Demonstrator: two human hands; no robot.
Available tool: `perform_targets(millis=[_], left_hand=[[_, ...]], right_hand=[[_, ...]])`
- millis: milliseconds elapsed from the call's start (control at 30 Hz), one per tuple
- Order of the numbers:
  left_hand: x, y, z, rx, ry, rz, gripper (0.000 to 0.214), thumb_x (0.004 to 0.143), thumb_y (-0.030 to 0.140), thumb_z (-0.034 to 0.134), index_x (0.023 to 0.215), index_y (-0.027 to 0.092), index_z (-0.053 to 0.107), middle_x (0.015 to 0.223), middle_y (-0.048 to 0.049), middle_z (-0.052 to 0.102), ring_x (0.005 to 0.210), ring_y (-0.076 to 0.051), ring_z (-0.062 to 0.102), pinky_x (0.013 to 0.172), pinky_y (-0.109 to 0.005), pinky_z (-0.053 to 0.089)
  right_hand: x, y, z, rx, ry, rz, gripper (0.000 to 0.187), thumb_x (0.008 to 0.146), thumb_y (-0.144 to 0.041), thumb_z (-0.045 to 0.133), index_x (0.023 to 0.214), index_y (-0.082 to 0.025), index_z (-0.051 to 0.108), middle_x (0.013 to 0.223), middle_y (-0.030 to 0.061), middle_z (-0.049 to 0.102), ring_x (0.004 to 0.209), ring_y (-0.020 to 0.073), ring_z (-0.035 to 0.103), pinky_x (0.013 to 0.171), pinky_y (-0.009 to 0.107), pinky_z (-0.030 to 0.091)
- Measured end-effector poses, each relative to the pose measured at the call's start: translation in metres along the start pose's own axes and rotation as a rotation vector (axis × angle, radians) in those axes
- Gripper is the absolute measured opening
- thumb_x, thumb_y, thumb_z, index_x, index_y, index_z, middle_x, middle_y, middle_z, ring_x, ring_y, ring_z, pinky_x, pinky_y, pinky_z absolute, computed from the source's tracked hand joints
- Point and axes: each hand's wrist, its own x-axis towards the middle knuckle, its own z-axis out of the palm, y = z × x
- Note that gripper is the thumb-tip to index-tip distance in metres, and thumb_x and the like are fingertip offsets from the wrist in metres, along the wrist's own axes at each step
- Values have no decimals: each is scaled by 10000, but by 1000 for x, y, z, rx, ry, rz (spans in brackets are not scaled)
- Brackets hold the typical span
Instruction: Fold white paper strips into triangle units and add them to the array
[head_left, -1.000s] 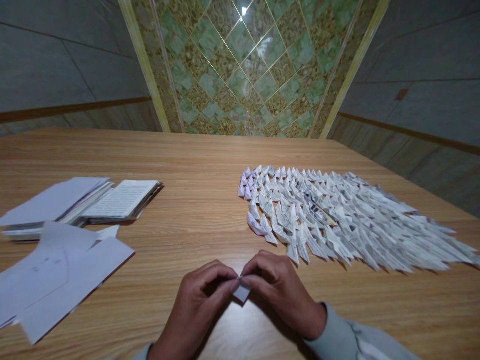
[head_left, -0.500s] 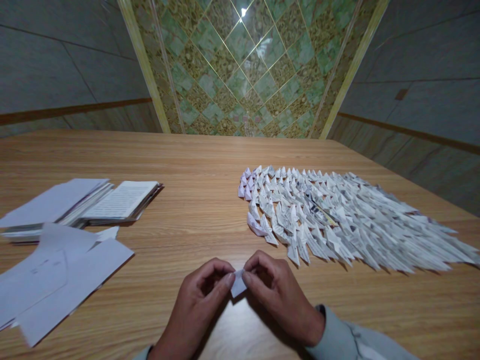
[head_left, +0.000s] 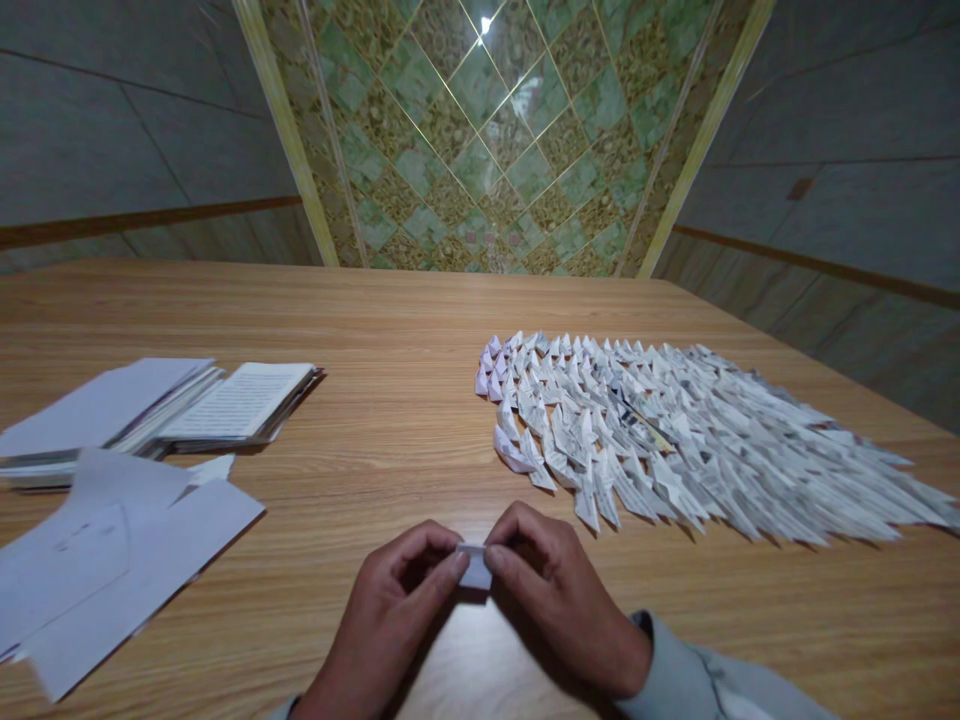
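A small folded piece of white paper [head_left: 475,570] is pinched between both hands, just above the table near its front edge. My left hand [head_left: 401,605] grips its left side with thumb and forefinger. On the opposite side, my right hand [head_left: 562,590] holds it the same way, the fingers closed. Beyond my right hand, many folded paper boats [head_left: 600,420] stand in close rows, most with print on them and a few pale lilac ones at the left end.
On the left lie loose white sheets [head_left: 157,590], overlapping. Behind them sit a stack of paper [head_left: 112,400] and an open-faced pile of printed pages [head_left: 240,405]. The wooden table [head_left: 390,350] reaches back toward a tiled wall [head_left: 480,170].
The folded paper has tilted: its lower edge, a slanted point before, now lies level. Both hands keep their pinch, with my left hand barely shifted.
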Motion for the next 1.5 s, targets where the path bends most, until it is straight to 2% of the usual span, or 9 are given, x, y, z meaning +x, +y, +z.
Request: perform_targets(millis=[267, 467, 700, 833, 1000, 1100, 1233, 1400, 1500], left_hand=[[-4, 9, -2, 219, -107, 145, 312, 931, 384, 618, 714, 179, 711, 700, -32, 674, 686, -178, 617, 653, -258, 449], [-3, 1, -1, 61, -96, 5, 260, 902, 417, 644, 820, 177, 705, 745, -29, 682, 717, -184, 608, 664, -258, 471], [-5, 5, -5, 175, -115, 103, 331, 950, 422, 596, 758, 183, 719, 737, -39, 714, 713, -185, 646, 681, -254, 472], [-5, 6, -3, 239, -117, 163, 314, 950, 403, 595, 745, 196, 712, 717, -21, 703, 694, -173, 647, 669, -241, 462], [-3, -5, -2, 122, -107, 47, 245, 895, 423, 647, 878, 189, 717, 804, -37, 717, 765, -202, 648, 692, -267, 493], [-1, -6, -6, 83, -38, 15, 245, 864, 420, 681, 827, 180, 712, 786, -39, 719, 758, -203, 649, 685, -267, 505], [0, 1, -9, 55, 79, 67, 221, 853, 392, 689, 776, 185, 708, 732, -23, 705, 718, -190, 652, 659, -249, 512], [-4, 5, -6, 123, -33, 98, 239, 886, 373, 671, 741, 192, 731, 703, -22, 705, 697, -181, 661, 656, -234, 505], [-4, 3, -5, 111, -21, 94, 226, 876, 382, 681, 760, 198, 744, 713, -22, 711, 697, -184, 665, 644, -230, 508]], right_hand=[[-2, 4, 3, -81, -51, -7, 172, 924, -268, 609, 772, -194, 578, 716, -15, 566, 674, 145, 510, 614, 265, 345], [-2, 3, 4, -69, 35, -9, 178, 951, -244, 551, 779, -201, 543, 728, -9, 576, 689, 153, 520, 640, 278, 365], [-3, 3, 3, -47, 2, -30, 81, 945, -233, 551, 877, -195, 573, 762, -10, 582, 709, 153, 536, 644, 269, 381], [-2, 4, 3, -128, 3, -60, 123, 906, -179, 608, 787, -193, 579, 752, -10, 586, 735, 154, 542, 659, 270, 367], [0, 2, 3, 35, 54, 30, 151, 957, -249, 540, 817, -196, 559, 717, -19, 575, 672, 146, 532, 609, 259, 377], [0, 1, 3, 46, 38, 17, 145, 949, -270, 550, 831, -189, 576, 743, -6, 592, 697, 153, 544, 618, 261, 387], [-1, 1, 4, -73, 25, -19, 119, 933, -233, 584, 828, -180, 601, 759, -2, 595, 717, 152, 537, 640, 263, 372], [-2, 3, 6, -56, -3, -27, 79, 909, -235, 655, 857, -183, 624, 755, -19, 589, 690, 138, 530, 629, 252, 363], [-2, 2, 6, -67, 29, -43, 142, 918, -217, 634, 783, -188, 599, 724, -23, 575, 686, 138, 524, 637, 258, 356]])
